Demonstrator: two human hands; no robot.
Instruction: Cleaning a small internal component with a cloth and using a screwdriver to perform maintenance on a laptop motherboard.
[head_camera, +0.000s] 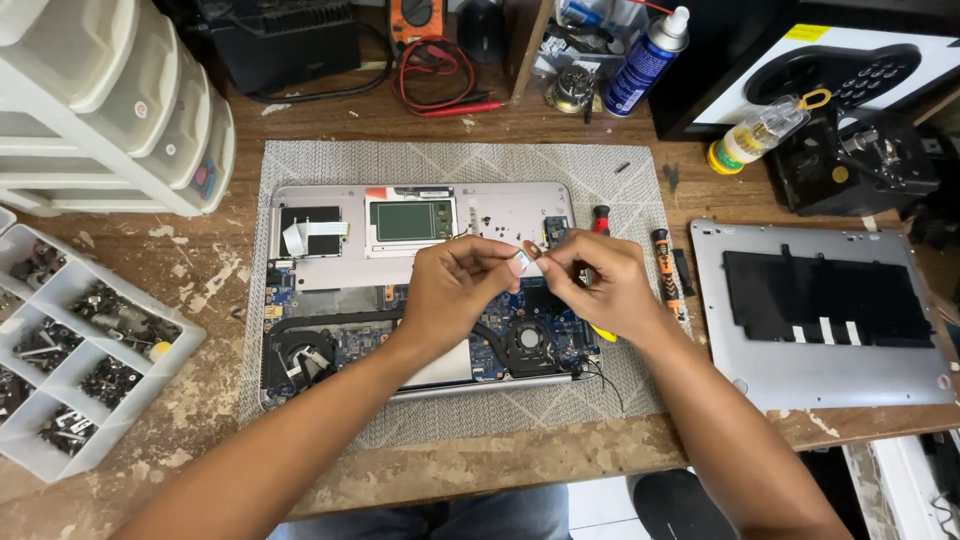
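Both hands, left (455, 285) and right (600, 285), pinch a small part (527, 254) between them above the opened laptop (330, 300)

A grey laptop bottom cover (820, 320) is seen at the right of the frame, a divided screw tray (70, 350) at lower left, stacked drawers (120, 100) at upper left, and a blue spray can (645, 60) at the top.

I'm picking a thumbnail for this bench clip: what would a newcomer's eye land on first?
First, the two hands, left hand and right hand, meeting at the centre and pinching a small flat part between their fingers. Beneath them lies the opened laptop, circuit boards and fans bared, on a grey mat. Its removed bottom cover lies to the right, a white compartment tray of small parts to the left.
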